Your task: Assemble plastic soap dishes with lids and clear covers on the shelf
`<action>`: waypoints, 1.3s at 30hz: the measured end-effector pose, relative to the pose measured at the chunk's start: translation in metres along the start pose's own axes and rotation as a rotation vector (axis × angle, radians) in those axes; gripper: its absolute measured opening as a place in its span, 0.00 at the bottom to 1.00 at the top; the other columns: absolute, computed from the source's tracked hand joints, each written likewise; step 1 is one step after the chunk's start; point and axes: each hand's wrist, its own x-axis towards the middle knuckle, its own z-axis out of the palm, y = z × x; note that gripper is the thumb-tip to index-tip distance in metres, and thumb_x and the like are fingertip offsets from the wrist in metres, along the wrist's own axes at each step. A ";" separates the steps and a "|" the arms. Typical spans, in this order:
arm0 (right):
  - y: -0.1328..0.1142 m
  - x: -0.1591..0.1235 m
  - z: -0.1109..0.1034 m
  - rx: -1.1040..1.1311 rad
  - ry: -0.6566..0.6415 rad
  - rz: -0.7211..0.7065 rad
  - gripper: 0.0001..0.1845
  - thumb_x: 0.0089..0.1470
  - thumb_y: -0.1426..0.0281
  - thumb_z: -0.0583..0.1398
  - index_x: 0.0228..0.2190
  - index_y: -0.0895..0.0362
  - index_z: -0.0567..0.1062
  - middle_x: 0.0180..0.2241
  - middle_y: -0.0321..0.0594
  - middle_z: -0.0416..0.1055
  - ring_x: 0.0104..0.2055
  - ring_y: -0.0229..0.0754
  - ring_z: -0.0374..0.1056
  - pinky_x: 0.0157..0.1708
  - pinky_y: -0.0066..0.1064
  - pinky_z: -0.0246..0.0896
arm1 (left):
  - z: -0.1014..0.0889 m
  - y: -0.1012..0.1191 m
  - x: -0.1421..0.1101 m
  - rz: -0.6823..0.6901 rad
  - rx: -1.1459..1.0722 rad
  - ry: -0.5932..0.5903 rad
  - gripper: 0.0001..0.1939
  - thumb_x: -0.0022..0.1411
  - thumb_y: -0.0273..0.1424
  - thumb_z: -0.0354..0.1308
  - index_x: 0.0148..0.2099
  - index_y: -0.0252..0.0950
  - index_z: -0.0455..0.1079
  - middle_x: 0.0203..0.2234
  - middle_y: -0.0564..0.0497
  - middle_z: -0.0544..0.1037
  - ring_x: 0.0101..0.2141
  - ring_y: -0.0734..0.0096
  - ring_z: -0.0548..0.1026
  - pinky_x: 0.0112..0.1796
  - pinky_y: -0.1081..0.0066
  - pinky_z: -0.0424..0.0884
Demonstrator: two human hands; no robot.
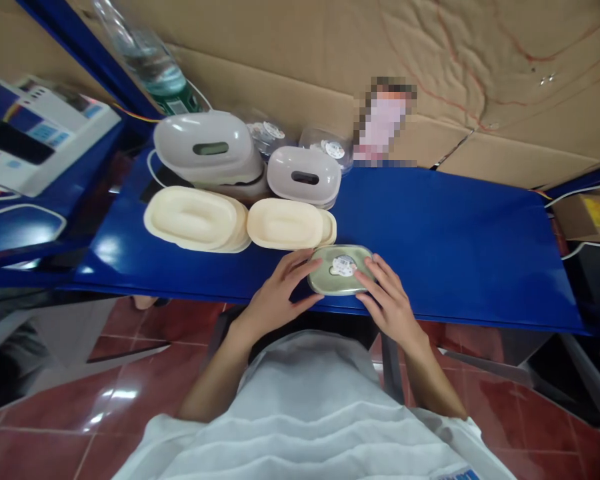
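Well, closest in is the person's white shirt (330, 413), just short of the green container (330, 284). At the container's left end is the left hand (273, 300), thumb and fingers parted about as wide as that end and touching it. Over at the right end, the right hand (393, 303) has its thumb low and its fingers bent over the top, beside the white label (344, 265). So the container sits between two loosely curved hands, at the near edge of the blue table (470, 253). Just beyond the container, to its left, is the small cream stack (284, 223); farther left of it is the large cream stack (187, 217). Deeper past the container, also leftward, I see the small grey piece (285, 170) and the large grey piece (175, 143), each with an oblong hole. Well beyond the container lie two clear packs (307, 139) with round stickers, and far to its left stands a bottle (163, 77). Farthest from it rises the cardboard (290, 43)
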 end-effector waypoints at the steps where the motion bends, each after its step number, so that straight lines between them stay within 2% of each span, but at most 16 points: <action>1: 0.001 0.002 0.001 0.010 -0.007 -0.002 0.40 0.70 0.71 0.62 0.75 0.38 0.56 0.74 0.41 0.60 0.78 0.57 0.54 0.71 0.61 0.64 | 0.001 0.000 0.000 0.010 -0.003 0.015 0.38 0.69 0.35 0.71 0.75 0.50 0.59 0.67 0.40 0.68 0.68 0.51 0.71 0.66 0.45 0.73; 6: -0.001 -0.001 0.007 0.024 0.000 0.027 0.40 0.71 0.71 0.60 0.76 0.37 0.55 0.75 0.40 0.58 0.78 0.58 0.52 0.72 0.62 0.62 | 0.005 0.001 0.000 0.029 -0.007 0.090 0.32 0.69 0.38 0.71 0.71 0.47 0.67 0.66 0.40 0.69 0.64 0.52 0.75 0.64 0.48 0.76; 14: -0.004 -0.004 0.011 0.043 0.017 0.108 0.39 0.71 0.70 0.60 0.75 0.36 0.56 0.76 0.39 0.56 0.77 0.59 0.54 0.72 0.60 0.62 | 0.007 0.000 -0.001 0.031 0.063 0.073 0.32 0.71 0.40 0.68 0.73 0.49 0.64 0.67 0.40 0.70 0.64 0.53 0.76 0.62 0.51 0.78; 21: -0.002 -0.001 0.010 0.007 0.071 0.170 0.44 0.67 0.63 0.66 0.76 0.36 0.55 0.71 0.46 0.64 0.73 0.59 0.64 0.70 0.55 0.68 | 0.008 0.002 0.000 0.036 0.129 0.032 0.32 0.73 0.39 0.66 0.74 0.49 0.62 0.68 0.40 0.70 0.65 0.52 0.75 0.62 0.51 0.79; 24: -0.002 -0.003 0.012 -0.023 0.056 0.185 0.46 0.68 0.63 0.66 0.77 0.35 0.50 0.72 0.46 0.62 0.74 0.59 0.62 0.70 0.55 0.68 | 0.009 0.003 0.000 0.026 0.141 0.016 0.31 0.74 0.40 0.65 0.74 0.48 0.62 0.69 0.40 0.69 0.64 0.52 0.76 0.62 0.52 0.79; 27: -0.004 -0.005 0.014 -0.035 0.089 0.183 0.47 0.68 0.64 0.66 0.76 0.34 0.50 0.76 0.45 0.52 0.76 0.61 0.57 0.71 0.56 0.66 | 0.009 0.005 0.001 0.041 0.147 0.026 0.32 0.74 0.39 0.65 0.75 0.48 0.61 0.69 0.39 0.69 0.62 0.53 0.78 0.62 0.51 0.79; 30: -0.006 -0.006 0.015 -0.045 0.114 0.173 0.46 0.67 0.64 0.66 0.76 0.35 0.51 0.79 0.45 0.45 0.77 0.62 0.55 0.71 0.57 0.66 | 0.008 0.006 0.001 0.074 0.154 0.054 0.33 0.73 0.37 0.66 0.75 0.48 0.60 0.69 0.39 0.69 0.64 0.51 0.75 0.63 0.50 0.77; 35: -0.006 -0.009 0.016 -0.024 0.087 0.155 0.48 0.66 0.63 0.68 0.77 0.40 0.52 0.77 0.47 0.53 0.76 0.59 0.57 0.71 0.56 0.65 | 0.006 0.004 0.001 0.086 0.122 0.051 0.31 0.73 0.36 0.66 0.73 0.46 0.63 0.69 0.38 0.69 0.67 0.50 0.72 0.65 0.50 0.75; 37: -0.005 -0.009 0.016 -0.025 0.083 0.144 0.48 0.65 0.64 0.68 0.77 0.40 0.52 0.77 0.44 0.52 0.77 0.58 0.56 0.72 0.55 0.64 | 0.006 0.002 -0.001 0.068 0.081 0.055 0.30 0.73 0.35 0.67 0.72 0.45 0.64 0.69 0.39 0.69 0.66 0.52 0.74 0.65 0.51 0.75; 39: -0.006 -0.009 0.015 -0.042 0.062 0.132 0.47 0.66 0.66 0.68 0.76 0.38 0.53 0.79 0.40 0.46 0.78 0.58 0.53 0.73 0.54 0.63 | 0.006 0.000 -0.002 0.050 0.054 0.055 0.30 0.72 0.35 0.67 0.71 0.46 0.65 0.68 0.39 0.70 0.65 0.53 0.75 0.64 0.52 0.76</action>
